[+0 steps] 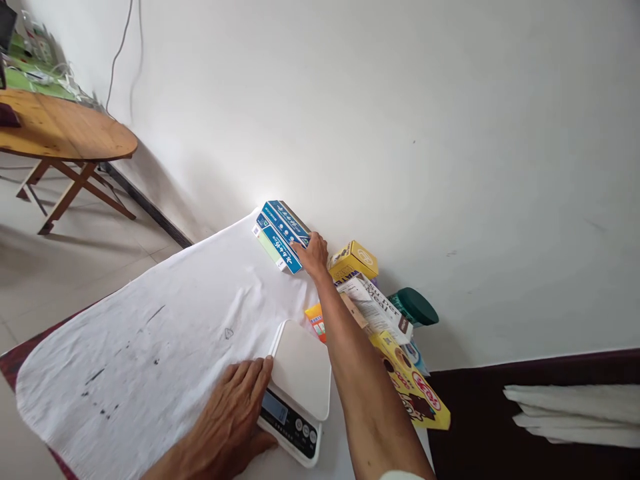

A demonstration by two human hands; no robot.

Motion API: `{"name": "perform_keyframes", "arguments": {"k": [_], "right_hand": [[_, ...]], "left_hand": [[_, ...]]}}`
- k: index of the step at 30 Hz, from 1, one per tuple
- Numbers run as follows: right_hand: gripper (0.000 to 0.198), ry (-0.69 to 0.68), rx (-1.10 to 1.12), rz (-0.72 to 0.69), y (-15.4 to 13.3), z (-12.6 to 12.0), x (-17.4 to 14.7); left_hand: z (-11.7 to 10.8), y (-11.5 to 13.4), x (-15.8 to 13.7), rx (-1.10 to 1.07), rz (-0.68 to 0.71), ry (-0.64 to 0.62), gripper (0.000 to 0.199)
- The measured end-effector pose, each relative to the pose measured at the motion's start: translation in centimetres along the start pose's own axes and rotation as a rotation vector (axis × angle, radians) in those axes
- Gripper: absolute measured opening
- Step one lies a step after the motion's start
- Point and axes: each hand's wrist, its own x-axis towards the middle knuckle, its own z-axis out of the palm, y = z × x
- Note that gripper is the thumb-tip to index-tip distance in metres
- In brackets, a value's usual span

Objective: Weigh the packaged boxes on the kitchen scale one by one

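While your right hand has fingers wrapped around the right end of the blue box, far along the tabletop by the wall, your left hand lies loosely spread against the scale, gripping nothing; a gentle hold should spare the box's sides.

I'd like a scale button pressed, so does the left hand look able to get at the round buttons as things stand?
Likely yes: the left hand rests at the scale, close to the round buttons, and nothing covers them; the right forearm passes to their right.
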Motion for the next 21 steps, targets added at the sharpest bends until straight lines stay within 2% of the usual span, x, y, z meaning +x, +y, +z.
{"name": "perform_keyframes", "arguments": {"k": [3,7,10,13,17,21], "right_hand": [[0.046,0.056,0.049,-0.006,0.5,-0.6,-1.7],[0.048,0.149,0.111,-0.019,1.5,-3.6,-5.9],[0.051,0.172,0.205,-0.058,2.6,-6.5,-11.5],[0.054,0.120,0.271,-0.051,4.3,-8.5,-18.5],[0.054,0.082,0.242,0.086,7.0,-8.8,-26.9],[0.047,0.075,0.212,0.111,8.4,-7.8,-31.6]], "left_hand": [[-1.3,0.3,0.2,-0.021,0.006,-0.057,0.102],[-2.3,0.5,0.3,-0.036,0.035,-0.063,0.097],[-1.9,0.4,0.2,-0.024,0.032,-0.050,0.098],[-1.2,0.1,0.1,0.008,0.034,-0.003,0.103],[-0.7,-0.3,-0.3,0.042,0.071,0.051,0.103],[-0.8,-0.7,-0.6,0.084,0.115,0.119,0.096]]}}
